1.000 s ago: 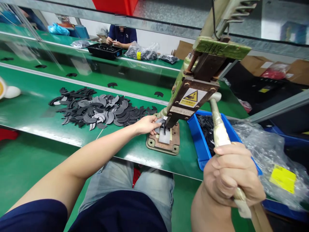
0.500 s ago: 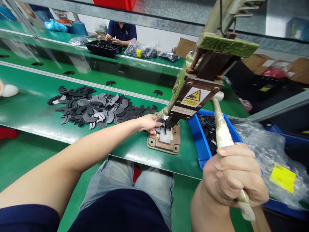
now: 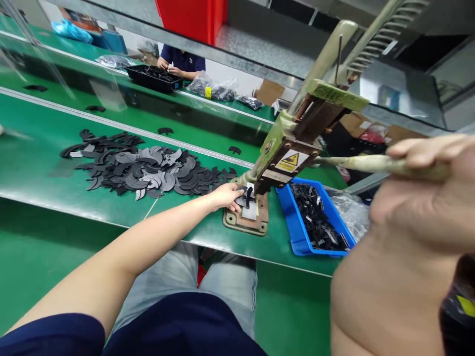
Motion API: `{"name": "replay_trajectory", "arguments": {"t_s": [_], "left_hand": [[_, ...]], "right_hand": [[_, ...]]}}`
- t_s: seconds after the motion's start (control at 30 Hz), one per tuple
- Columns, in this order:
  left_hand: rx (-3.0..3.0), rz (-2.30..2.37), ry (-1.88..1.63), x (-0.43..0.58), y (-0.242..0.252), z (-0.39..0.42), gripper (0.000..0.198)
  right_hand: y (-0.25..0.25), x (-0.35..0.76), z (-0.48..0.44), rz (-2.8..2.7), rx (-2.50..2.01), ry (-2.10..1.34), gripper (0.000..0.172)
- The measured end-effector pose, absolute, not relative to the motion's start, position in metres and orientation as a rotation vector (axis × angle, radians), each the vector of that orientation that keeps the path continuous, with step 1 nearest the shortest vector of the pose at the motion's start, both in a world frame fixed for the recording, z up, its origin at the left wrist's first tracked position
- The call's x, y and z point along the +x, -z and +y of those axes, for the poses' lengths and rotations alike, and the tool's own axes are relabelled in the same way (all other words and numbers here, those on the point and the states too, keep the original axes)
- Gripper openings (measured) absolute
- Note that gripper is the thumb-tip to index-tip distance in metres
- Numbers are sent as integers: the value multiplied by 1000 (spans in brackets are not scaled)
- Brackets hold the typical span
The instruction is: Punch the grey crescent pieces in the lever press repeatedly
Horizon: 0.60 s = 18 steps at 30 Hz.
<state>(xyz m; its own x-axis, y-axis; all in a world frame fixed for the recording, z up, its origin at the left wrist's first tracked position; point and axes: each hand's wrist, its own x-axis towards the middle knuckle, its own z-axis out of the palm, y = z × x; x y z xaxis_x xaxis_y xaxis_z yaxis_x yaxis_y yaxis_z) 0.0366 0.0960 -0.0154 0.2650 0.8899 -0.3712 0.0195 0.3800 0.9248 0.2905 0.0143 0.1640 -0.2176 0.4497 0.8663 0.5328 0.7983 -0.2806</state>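
Note:
My left hand (image 3: 226,196) is at the base plate (image 3: 240,224) of a green hand press, its thumb and fingers pinched on a flat dark curved piece (image 3: 240,200) at the plate's left side. A black curved strip (image 3: 249,197) stands there beside my fingertips, under the press head (image 3: 276,163). My right hand (image 3: 426,198), at the right edge of the view, is closed round the press's lever (image 3: 356,162), which points out to the right, nearly level. Part of that hand is cut off by the frame.
A heap of dark curved pieces (image 3: 152,170) lies left of the press. On the right stands a blue bin (image 3: 297,232) of black parts, with clear plastic bags (image 3: 351,212) beside it. Beyond the conveyor, a co-worker (image 3: 185,64) handles something at a black tray (image 3: 154,81).
My right hand has raised the lever from a downward slant to nearly level. My left hand stays at the base plate. The view has shifted a little.

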Motion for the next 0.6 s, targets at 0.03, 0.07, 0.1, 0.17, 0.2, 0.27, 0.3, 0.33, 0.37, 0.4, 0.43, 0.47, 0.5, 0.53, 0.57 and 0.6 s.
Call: {"name": "replay_trajectory", "arguments": {"t_s": [0.03, 0.07, 0.1, 0.17, 0.2, 0.27, 0.3, 0.33, 0.37, 0.4, 0.43, 0.47, 0.5, 0.53, 0.57, 0.6], "left_hand": [[1009, 1137, -756, 34, 15, 93, 25], [1006, 1126, -767, 31, 15, 89, 28], [1005, 1117, -783, 27, 15, 84, 30], [1015, 1101, -829, 16, 14, 71, 37], [1030, 1092, -851, 11, 14, 64, 39], [1069, 1064, -887, -1, 11, 48, 43], [1089, 1048, -901, -6, 10, 40, 46], [1106, 1035, -914, -10, 8, 32, 48], [1119, 1024, -924, -13, 6, 25, 51], [1129, 1015, -928, -15, 4, 18, 53], [1135, 1008, -926, -16, 3, 12, 55], [1142, 1001, -915, -16, 2, 6, 56], [1151, 993, -896, -15, 1, 1, 57], [1162, 987, -872, -13, 2, -3, 57], [1177, 985, -846, -11, 2, -8, 56], [1197, 991, -828, -10, 3, -12, 54]], "right_hand": [[-165, 289, 11, -1879, -738, 104, 41], [-165, 287, 7, -1899, -724, 130, 43], [-163, 286, 4, -1906, -706, 166, 44], [-154, 286, 3, -1849, -671, 245, 43], [-148, 287, 4, -1764, -664, 280, 40], [-128, 285, 10, -1614, -740, 306, 33], [-113, 281, 11, -1610, -811, 289, 33], [-97, 276, 11, -1659, -897, 255, 35], [-79, 268, 9, -1785, -972, 196, 32], [-60, 260, 5, -1914, -1015, 129, 29], [-43, 250, 0, -2026, -1038, 71, 28], [-27, 241, -6, -2126, -1044, 18, 26], [-15, 232, -12, -2195, -1048, -20, 24], [-6, 225, -17, -2246, -1051, -46, 21], [1, 220, -21, -2279, -1055, -62, 16], [5, 217, -23, -2297, -1058, -66, 11]]}}
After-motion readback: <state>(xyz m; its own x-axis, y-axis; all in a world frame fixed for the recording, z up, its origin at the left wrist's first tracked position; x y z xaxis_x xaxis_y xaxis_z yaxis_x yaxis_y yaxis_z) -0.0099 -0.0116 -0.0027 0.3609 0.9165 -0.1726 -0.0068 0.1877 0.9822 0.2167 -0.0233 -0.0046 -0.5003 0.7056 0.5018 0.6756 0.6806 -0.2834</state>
